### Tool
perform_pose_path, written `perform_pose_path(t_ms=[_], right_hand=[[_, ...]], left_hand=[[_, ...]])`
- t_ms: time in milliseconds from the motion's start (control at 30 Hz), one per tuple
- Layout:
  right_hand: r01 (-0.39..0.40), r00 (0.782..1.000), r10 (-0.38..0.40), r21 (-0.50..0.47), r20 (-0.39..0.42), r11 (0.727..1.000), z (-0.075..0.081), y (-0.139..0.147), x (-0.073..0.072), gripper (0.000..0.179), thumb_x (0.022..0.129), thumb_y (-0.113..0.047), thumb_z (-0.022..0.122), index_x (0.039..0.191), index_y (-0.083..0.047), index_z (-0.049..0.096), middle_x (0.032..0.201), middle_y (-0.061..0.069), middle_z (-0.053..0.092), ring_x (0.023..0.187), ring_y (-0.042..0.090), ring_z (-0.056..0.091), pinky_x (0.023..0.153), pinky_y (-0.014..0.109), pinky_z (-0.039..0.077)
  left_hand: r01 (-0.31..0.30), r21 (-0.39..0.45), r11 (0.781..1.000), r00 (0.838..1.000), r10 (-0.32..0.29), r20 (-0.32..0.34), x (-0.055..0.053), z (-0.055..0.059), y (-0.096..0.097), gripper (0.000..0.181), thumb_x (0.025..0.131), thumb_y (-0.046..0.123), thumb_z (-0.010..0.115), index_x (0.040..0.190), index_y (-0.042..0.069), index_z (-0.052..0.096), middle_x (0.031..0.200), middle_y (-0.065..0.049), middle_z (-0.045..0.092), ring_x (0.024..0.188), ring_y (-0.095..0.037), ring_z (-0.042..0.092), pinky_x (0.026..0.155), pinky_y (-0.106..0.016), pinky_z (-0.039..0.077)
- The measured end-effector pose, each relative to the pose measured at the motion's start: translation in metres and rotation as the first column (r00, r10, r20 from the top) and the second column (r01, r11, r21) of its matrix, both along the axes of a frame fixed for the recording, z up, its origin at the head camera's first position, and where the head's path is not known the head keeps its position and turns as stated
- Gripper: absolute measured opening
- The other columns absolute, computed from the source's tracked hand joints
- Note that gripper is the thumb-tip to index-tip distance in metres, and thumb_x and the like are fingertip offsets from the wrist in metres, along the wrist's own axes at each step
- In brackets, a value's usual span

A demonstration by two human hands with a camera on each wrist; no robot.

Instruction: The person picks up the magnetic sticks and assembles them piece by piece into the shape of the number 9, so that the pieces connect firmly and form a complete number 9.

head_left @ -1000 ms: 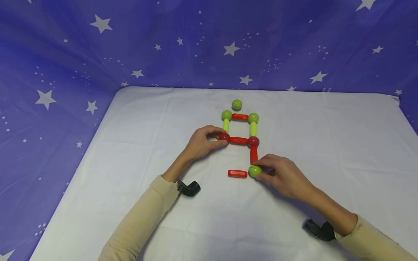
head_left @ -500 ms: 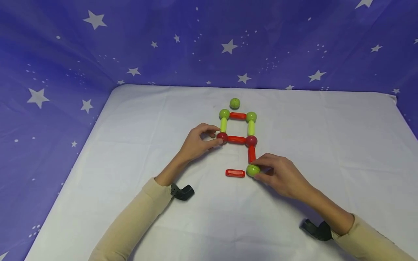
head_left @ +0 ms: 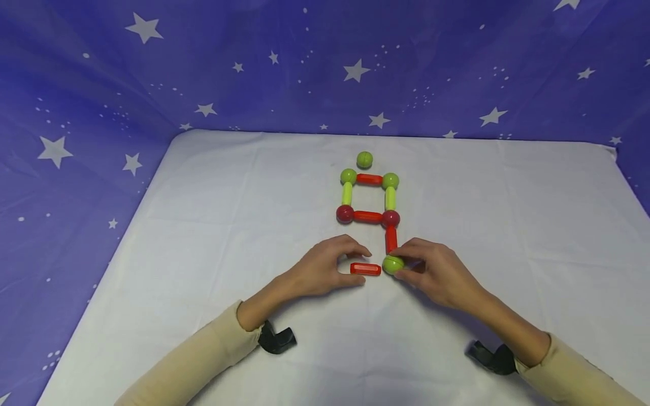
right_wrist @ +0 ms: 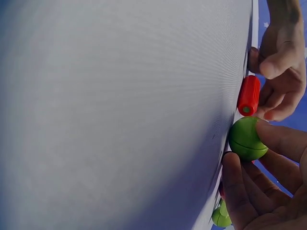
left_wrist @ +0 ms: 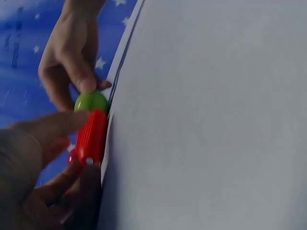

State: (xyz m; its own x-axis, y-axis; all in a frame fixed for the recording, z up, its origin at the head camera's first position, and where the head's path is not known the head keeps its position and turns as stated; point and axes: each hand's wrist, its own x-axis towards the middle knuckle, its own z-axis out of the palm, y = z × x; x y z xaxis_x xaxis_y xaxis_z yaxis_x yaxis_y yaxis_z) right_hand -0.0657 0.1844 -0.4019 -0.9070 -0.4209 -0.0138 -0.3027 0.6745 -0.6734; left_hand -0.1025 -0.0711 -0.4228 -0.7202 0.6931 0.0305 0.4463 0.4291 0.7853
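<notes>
My right hand (head_left: 439, 273) pinches a green ball (head_left: 393, 265) between thumb and fingers. A red rod (head_left: 391, 239) runs from that ball up to a red ball (head_left: 390, 218). Beside the green ball lies a loose red rod (head_left: 365, 269), a small gap between them. Around this loose rod my left hand (head_left: 325, 268) is spread, thumb on the near side and fingers on the far side. Farther back, a square joins the first red ball, a second red ball (head_left: 345, 213), two green balls, red rods and yellow-green rods (head_left: 347, 193).
A lone green ball (head_left: 364, 159) sits behind the square. White cloth (head_left: 508, 225) covers the table, and a blue star-patterned sheet (head_left: 431, 67) hangs along its back and left. Black wrist devices (head_left: 276, 340) stick out at both cuffs.
My left hand has let go of the left red ball and come toward me, to the loose red rod. The right hand stays on the green ball.
</notes>
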Motion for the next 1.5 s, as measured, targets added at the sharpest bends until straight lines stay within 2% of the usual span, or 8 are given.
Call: perform_pose_path(t_ms=[67,133,400,633,733,933,1233,1500], right_hand=[[-0.002,1.0,0.002,-0.003,-0.006,1.0,0.0,0.0,0.0,0.035,0.078,-0.003,0.083,0.111,-0.007,0.074,0.102,-0.004,0.068,0.085,0.012,0.063,0.073,0.027,0.055],[-0.005,1.0,0.005,-0.008,-0.011,1.0,0.0,0.001,0.0,0.035,0.078,-0.002,0.083,0.111,-0.007,0.074,0.102,-0.004,0.068,0.084,0.011,0.063,0.073,0.027,0.055],[-0.007,1.0,0.007,-0.008,-0.014,1.0,-0.001,0.0,0.0,0.035,0.077,-0.001,0.082,0.111,-0.007,0.074,0.103,-0.003,0.068,0.084,0.012,0.063,0.074,0.028,0.055],[0.001,1.0,-0.001,-0.002,-0.011,1.0,0.0,0.001,0.0,0.035,0.077,-0.002,0.083,0.111,-0.007,0.074,0.102,-0.003,0.068,0.084,0.012,0.063,0.073,0.028,0.055],[0.004,1.0,-0.004,-0.001,-0.01,1.0,0.0,0.001,0.001,0.035,0.077,-0.002,0.083,0.111,-0.006,0.074,0.102,-0.003,0.068,0.084,0.012,0.063,0.073,0.028,0.055],[0.002,1.0,-0.002,-0.003,-0.023,1.0,-0.001,-0.001,0.001,0.034,0.078,-0.002,0.082,0.111,-0.006,0.074,0.103,-0.002,0.068,0.084,0.012,0.063,0.074,0.029,0.055],[0.007,1.0,-0.007,0.01,-0.002,1.0,0.0,-0.002,0.0,0.035,0.078,-0.003,0.082,0.112,-0.006,0.074,0.103,-0.002,0.068,0.085,0.013,0.063,0.074,0.03,0.056],[0.013,1.0,-0.013,-0.001,-0.007,1.0,0.0,-0.001,0.0,0.034,0.078,-0.002,0.082,0.111,-0.005,0.074,0.103,-0.001,0.069,0.085,0.013,0.064,0.074,0.031,0.056]], left_hand=[[0.006,-0.061,0.998,0.999,-0.008,-0.036,0.001,0.001,0.003,0.039,0.084,0.021,0.08,0.12,0.014,0.069,0.111,0.003,0.063,0.101,-0.01,0.055,0.092,-0.031,0.044],[0.005,-0.08,0.997,0.999,-0.009,-0.049,0.001,0.001,0.004,0.034,0.085,0.018,0.079,0.117,0.013,0.071,0.107,0.005,0.065,0.099,-0.01,0.057,0.091,-0.031,0.044],[-0.001,-0.049,0.999,1.0,-0.001,-0.025,-0.001,-0.002,-0.005,0.022,0.085,0.013,0.078,0.107,0.013,0.074,0.095,0.009,0.067,0.087,-0.005,0.057,0.082,-0.028,0.045],[0.037,-0.056,0.998,0.999,-0.039,-0.025,-0.001,-0.004,-0.006,0.028,0.086,0.012,0.076,0.114,0.013,0.072,0.108,0.006,0.063,0.101,-0.009,0.056,0.091,-0.03,0.045],[0.045,-0.062,0.997,0.999,-0.047,-0.025,-0.001,-0.003,-0.006,0.028,0.087,0.012,0.076,0.114,0.014,0.072,0.107,0.007,0.065,0.1,-0.008,0.057,0.09,-0.029,0.045],[0.033,-0.042,0.999,0.999,-0.032,0.003,-0.002,-0.004,-0.008,0.025,0.088,0.013,0.075,0.114,0.014,0.074,0.104,0.008,0.068,0.094,-0.007,0.058,0.085,-0.029,0.047],[0.0,0.017,1.0,0.996,-0.002,0.092,-0.005,-0.005,-0.009,0.028,0.088,0.013,0.076,0.116,0.013,0.073,0.106,0.008,0.067,0.097,-0.008,0.058,0.089,-0.03,0.047],[-0.033,0.099,0.995,0.995,0.024,0.096,-0.009,-0.006,-0.005,0.021,0.088,0.011,0.075,0.11,0.011,0.075,0.104,0.008,0.068,0.095,-0.008,0.059,0.085,-0.029,0.048]])
